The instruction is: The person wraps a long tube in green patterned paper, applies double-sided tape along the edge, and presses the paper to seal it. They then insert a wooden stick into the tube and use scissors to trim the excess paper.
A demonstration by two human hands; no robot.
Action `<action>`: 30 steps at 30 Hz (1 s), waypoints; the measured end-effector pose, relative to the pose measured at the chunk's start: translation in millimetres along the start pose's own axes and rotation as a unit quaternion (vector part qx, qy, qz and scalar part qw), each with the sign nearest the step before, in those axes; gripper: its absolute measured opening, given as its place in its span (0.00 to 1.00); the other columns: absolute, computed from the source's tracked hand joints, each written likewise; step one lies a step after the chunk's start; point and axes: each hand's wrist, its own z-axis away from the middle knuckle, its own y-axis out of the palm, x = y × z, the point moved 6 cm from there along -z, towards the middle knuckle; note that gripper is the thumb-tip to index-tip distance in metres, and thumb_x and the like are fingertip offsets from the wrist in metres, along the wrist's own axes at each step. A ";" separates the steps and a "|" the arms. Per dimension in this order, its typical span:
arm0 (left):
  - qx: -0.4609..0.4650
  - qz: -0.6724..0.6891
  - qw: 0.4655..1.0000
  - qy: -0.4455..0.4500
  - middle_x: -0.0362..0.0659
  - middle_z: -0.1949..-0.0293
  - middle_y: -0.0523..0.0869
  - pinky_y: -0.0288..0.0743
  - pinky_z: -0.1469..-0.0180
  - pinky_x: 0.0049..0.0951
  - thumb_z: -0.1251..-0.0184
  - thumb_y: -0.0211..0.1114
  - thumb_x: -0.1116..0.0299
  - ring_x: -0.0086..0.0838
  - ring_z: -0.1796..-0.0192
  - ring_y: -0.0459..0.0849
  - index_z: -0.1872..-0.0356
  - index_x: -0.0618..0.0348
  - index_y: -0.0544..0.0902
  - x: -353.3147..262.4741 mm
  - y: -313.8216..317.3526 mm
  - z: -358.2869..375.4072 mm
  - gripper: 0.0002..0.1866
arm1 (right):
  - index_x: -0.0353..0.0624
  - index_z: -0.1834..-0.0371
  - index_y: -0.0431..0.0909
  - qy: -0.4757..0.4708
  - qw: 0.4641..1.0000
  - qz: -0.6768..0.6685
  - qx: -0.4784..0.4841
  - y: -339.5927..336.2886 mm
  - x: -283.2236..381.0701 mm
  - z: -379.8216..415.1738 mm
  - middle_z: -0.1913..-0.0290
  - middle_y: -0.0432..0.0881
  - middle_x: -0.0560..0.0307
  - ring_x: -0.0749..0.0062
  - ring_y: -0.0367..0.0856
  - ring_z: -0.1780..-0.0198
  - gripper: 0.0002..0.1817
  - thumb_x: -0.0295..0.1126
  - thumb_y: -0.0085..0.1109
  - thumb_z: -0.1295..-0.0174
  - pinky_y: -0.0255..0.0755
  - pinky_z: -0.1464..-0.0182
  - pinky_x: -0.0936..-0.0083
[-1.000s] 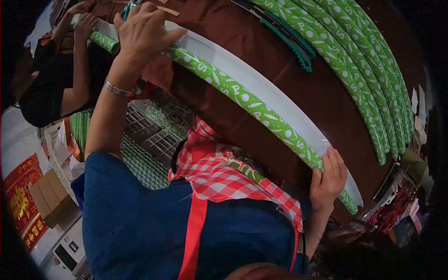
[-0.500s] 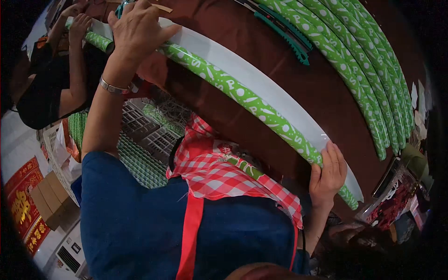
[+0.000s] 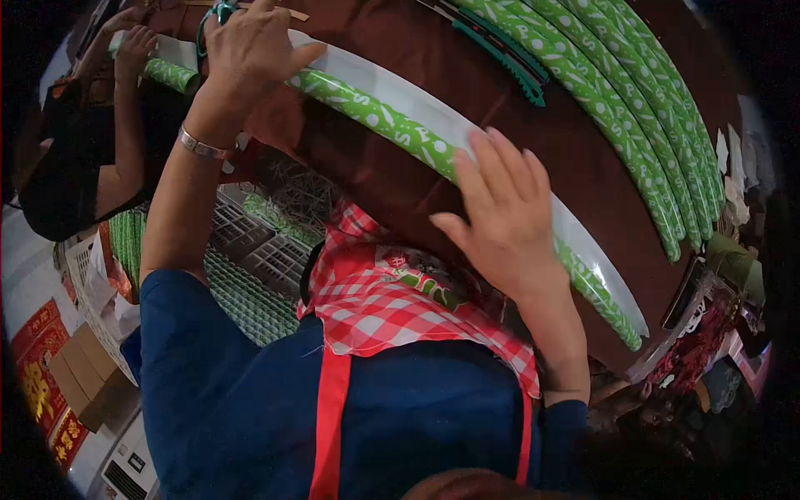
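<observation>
A long sheet of green wrapping paper point(image 3: 375, 117) with white print lies curved across the brown table, partly rolled, its white underside showing along the far edge. My left hand point(image 3: 246, 52) presses on its left end, thumb spread out, fingertips near the top of the view. My right hand point(image 3: 507, 208) lies palm down over the middle right of the roll, fingers stretched and apart, slightly blurred. Teal-handled scissors point(image 3: 218, 13) show beside my left hand, partly hidden by it. A teal and black cutter-like tool point(image 3: 508, 62) lies beyond the paper.
Several finished green rolls point(image 3: 617, 108) lie side by side at the far right. At the left a co-worker's hands point(image 3: 133, 46) hold another green roll point(image 3: 172, 75). Below the table edge are crates point(image 3: 279, 254) and a cardboard box point(image 3: 82, 367). Assorted items crowd the right corner.
My right hand has left the right end of the paper and moved left along the roll, its fingers opening out flat. My left hand stays at the left end.
</observation>
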 end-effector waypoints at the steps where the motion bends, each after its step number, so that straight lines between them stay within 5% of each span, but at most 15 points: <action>1: -0.005 -0.002 1.000 -0.004 0.41 0.62 0.83 0.67 0.49 0.54 0.43 0.63 0.34 0.41 0.59 0.84 0.59 0.53 0.85 0.4 -5.8 -0.4 0.30 | 0.37 0.41 0.72 -0.031 0.999 -0.030 -0.014 9.7 11.4 -25.5 0.34 0.72 0.45 0.50 0.68 0.32 0.35 0.43 0.72 0.51 0.62 0.35 0.49; 3: 0.077 -0.025 0.996 -0.025 0.41 0.60 0.83 0.66 0.47 0.56 0.43 0.65 0.36 0.42 0.57 0.84 0.60 0.54 0.84 -4.1 -9.7 -3.7 0.29 | 0.36 0.41 0.73 -0.076 0.995 -0.049 -0.041 31.1 28.4 -69.6 0.36 0.74 0.45 0.52 0.70 0.34 0.35 0.48 0.69 0.47 0.63 0.36 0.51; 8: 0.101 0.042 0.993 -0.053 0.42 0.55 0.82 0.64 0.42 0.58 0.43 0.67 0.46 0.40 0.50 0.82 0.56 0.54 0.84 -5.7 -19.3 -2.7 0.23 | 0.33 0.43 0.76 -0.125 0.992 -0.001 -0.029 78.0 33.8 -130.6 0.38 0.76 0.43 0.53 0.70 0.34 0.35 0.57 0.58 0.39 0.64 0.37 0.54; 10: 0.092 0.045 0.993 -0.051 0.42 0.55 0.82 0.64 0.42 0.58 0.43 0.66 0.48 0.40 0.49 0.81 0.57 0.54 0.85 -2.3 -13.2 -2.8 0.22 | 0.34 0.35 0.71 -0.108 0.993 0.031 0.034 91.9 29.8 -139.3 0.32 0.71 0.45 0.55 0.64 0.29 0.41 0.63 0.49 0.36 0.59 0.34 0.50; 14: 0.113 0.058 0.991 -0.038 0.43 0.56 0.82 0.62 0.40 0.58 0.44 0.65 0.48 0.39 0.47 0.79 0.66 0.58 0.86 -0.5 -20.8 -5.6 0.21 | 0.34 0.34 0.70 -0.088 0.993 0.031 0.069 95.3 29.4 -142.5 0.32 0.71 0.46 0.56 0.62 0.28 0.42 0.63 0.48 0.35 0.58 0.33 0.52; 25: 0.116 0.087 0.988 -0.048 0.43 0.56 0.82 0.61 0.39 0.59 0.44 0.64 0.47 0.39 0.47 0.79 0.67 0.59 0.86 82.1 57.3 17.6 0.22 | 0.36 0.37 0.72 -0.093 0.995 0.023 0.028 92.5 28.5 -139.4 0.33 0.73 0.45 0.56 0.66 0.30 0.39 0.60 0.55 0.39 0.60 0.36 0.47; 30: 0.117 0.094 0.988 -0.047 0.43 0.56 0.82 0.61 0.39 0.59 0.44 0.64 0.47 0.39 0.47 0.79 0.67 0.59 0.86 73.1 68.0 10.6 0.22 | 0.36 0.38 0.73 -0.097 0.995 0.015 0.019 92.0 28.4 -139.3 0.34 0.73 0.46 0.56 0.68 0.31 0.39 0.59 0.58 0.40 0.62 0.37 0.46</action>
